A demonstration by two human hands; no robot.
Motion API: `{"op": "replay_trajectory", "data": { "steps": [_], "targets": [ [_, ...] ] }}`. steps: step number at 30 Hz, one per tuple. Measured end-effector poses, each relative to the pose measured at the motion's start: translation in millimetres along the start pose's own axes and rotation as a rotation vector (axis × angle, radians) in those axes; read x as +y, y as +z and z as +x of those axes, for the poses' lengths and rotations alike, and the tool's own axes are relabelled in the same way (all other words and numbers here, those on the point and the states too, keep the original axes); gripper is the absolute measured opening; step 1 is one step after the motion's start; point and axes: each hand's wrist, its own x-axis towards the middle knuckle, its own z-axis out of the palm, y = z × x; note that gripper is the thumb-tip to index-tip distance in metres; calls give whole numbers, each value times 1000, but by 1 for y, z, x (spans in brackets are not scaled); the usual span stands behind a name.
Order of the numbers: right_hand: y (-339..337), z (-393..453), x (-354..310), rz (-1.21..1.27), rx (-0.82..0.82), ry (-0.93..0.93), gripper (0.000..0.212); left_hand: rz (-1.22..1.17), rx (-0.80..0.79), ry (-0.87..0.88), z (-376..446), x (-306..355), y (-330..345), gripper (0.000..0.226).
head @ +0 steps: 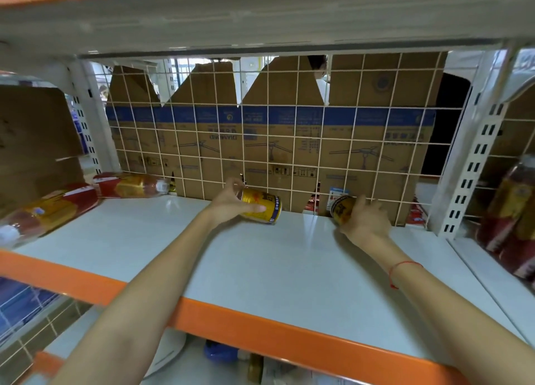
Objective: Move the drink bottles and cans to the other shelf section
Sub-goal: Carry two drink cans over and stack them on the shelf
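Left hand [228,202] grips a gold can [262,206] tilted on its side, thumb along the front, fingers curled over the top end; the can's lower rim is at or just above the white shelf [260,269], contact unclear. Can label has red and blue print with vertical Chinese characters, too small to read. Right hand [366,218] curls round a second gold can [343,208] near the wire grid [289,153] at the shelf back; mostly hidden by the hand, dark emblem on the label, unreadable. Red string bracelet [405,269] on the right wrist. Behind the grid, flattened cardboard [275,141] with a blue band; "DIAMOND" reads mirrored, with fan drawings and handling symbols, other print illegible. Two bottles [86,196] lie on their sides at the shelf's left end, red and gold labels, text blurred, nearer one cut off by the frame edge. More bottles [509,211] stand in the right section past the upright, blurred and cut off. Items on the lower shelf are too dim to identify.
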Motion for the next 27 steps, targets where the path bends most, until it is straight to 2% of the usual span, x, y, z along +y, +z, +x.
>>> {"op": "replay_trajectory", "data": {
  "steps": [3,6,10,14,18,22,25,27],
  "targets": [
    [-7,-4,3,95,-36,-8,82,-177,44,0,-4,8,4,74],
    [-11,-8,5,218,-20,-73,79,-219,19,5,-4,14,3,74],
    [-26,-7,-4,396,-3,-139,83,-299,-127,-14,-7,21,-6,70],
    [-34,0,-19,542,-202,-243,94,-269,-309,-34,-17,31,-4,58],
    [-33,7,-15,796,-433,-277,86,-241,-407,-40,-22,35,1,64],
    [-28,13,-9,905,-540,-247,75,-139,-510,-5,-24,42,-5,62],
    [-24,12,-11,934,-572,-223,59,-107,-461,-6,-27,40,1,55],
    [-20,14,-13,900,-521,-218,54,-126,-387,13,-27,37,6,49]
  ]
}}
